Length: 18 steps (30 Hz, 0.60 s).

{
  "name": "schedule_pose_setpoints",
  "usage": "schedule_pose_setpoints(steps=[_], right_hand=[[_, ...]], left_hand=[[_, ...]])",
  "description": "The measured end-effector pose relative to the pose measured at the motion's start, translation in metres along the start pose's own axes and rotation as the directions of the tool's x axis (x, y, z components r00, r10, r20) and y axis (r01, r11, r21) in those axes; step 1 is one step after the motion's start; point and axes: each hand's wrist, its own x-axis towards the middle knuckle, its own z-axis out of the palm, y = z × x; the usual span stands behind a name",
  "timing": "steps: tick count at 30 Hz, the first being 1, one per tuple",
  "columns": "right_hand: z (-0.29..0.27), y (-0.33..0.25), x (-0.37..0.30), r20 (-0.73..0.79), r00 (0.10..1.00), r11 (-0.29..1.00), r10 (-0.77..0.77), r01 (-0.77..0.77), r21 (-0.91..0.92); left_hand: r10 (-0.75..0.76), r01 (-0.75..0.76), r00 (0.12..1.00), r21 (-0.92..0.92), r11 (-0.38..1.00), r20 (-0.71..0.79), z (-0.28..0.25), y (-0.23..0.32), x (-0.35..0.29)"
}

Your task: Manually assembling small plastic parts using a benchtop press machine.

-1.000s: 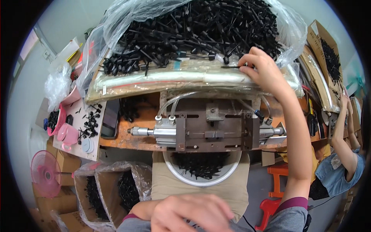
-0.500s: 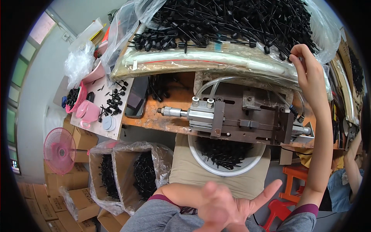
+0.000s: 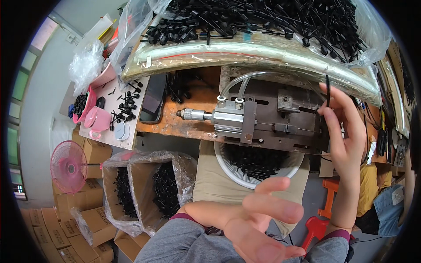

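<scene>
My right hand (image 3: 346,125) pinches a slim black plastic stem part (image 3: 328,90) between thumb and fingers, and the part stands roughly upright. That hand hovers at the right end of a brown metal fixture (image 3: 302,125) with a silver pneumatic cylinder (image 3: 229,120). A small metal block (image 3: 281,128) with a thin rod sits midway along the fixture. My left hand (image 3: 258,215) is held in front of my body, fingers spread and nothing in them. Behind the fixture lies a large heap of similar black parts (image 3: 263,19) in a plastic-lined tray.
Below the fixture a white basket (image 3: 223,168) of black parts rests on my lap. To the left stand a plastic-lined carton (image 3: 142,188), a pink fan (image 3: 69,167) and a side table (image 3: 109,139) with a pink cup (image 3: 97,119). A red stool (image 3: 313,230) is at lower right.
My right hand has come down from the heap to the fixture's right end, with a black stem part now visible in its fingers. My left hand has turned, its fingers still spread.
</scene>
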Motion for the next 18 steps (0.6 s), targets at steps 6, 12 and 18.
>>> schedule_pose_setpoints(steps=[6,12,18], right_hand=[[0.001,-0.006,-0.019,0.043,0.999,1.000,0.005,-0.006,0.022],[0.005,-0.011,-0.035,0.048,0.999,0.996,0.010,-0.014,0.091],[0.007,-0.012,-0.048,0.056,0.997,0.990,0.055,-0.062,0.128]], left_hand=[[0.437,-0.438,0.899,-0.110,0.892,-0.035,-0.016,-0.046,-0.013],[-0.260,0.139,0.888,-0.317,0.938,-0.379,0.017,0.030,0.007],[-0.334,0.249,0.823,-0.236,0.939,-0.460,0.016,0.031,-0.005]])
